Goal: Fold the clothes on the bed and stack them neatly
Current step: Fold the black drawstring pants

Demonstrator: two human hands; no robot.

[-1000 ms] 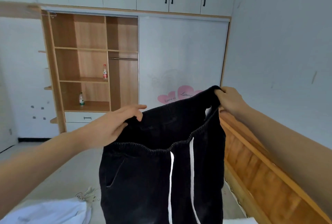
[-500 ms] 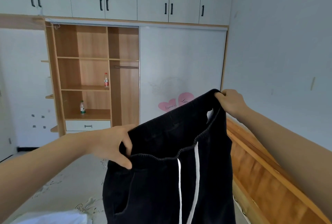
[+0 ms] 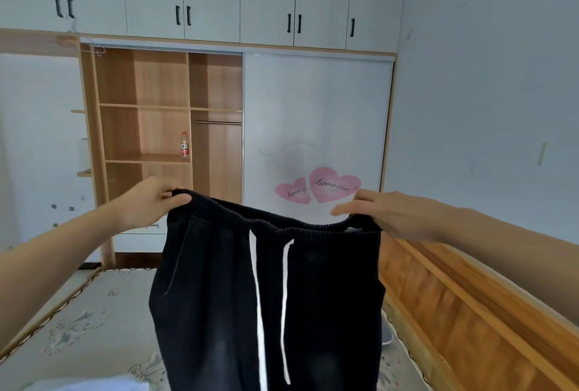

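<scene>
Soft, even daylight in a bright room; wide-angle view.
No hard shadows or glare show; the pale wall reads faintly bluish. The black trousers lose most fabric detail in their darkness. The wardrobe top bows from lens distortion, and the picture is slightly soft throughout.

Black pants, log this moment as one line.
black drawstring pants | held up by waistband | left hand grips | right hand grips | over bed

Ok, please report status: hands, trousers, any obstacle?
Left hand and right hand grip waistband. Black trousers hang above bed. No obstacle seen.
</scene>
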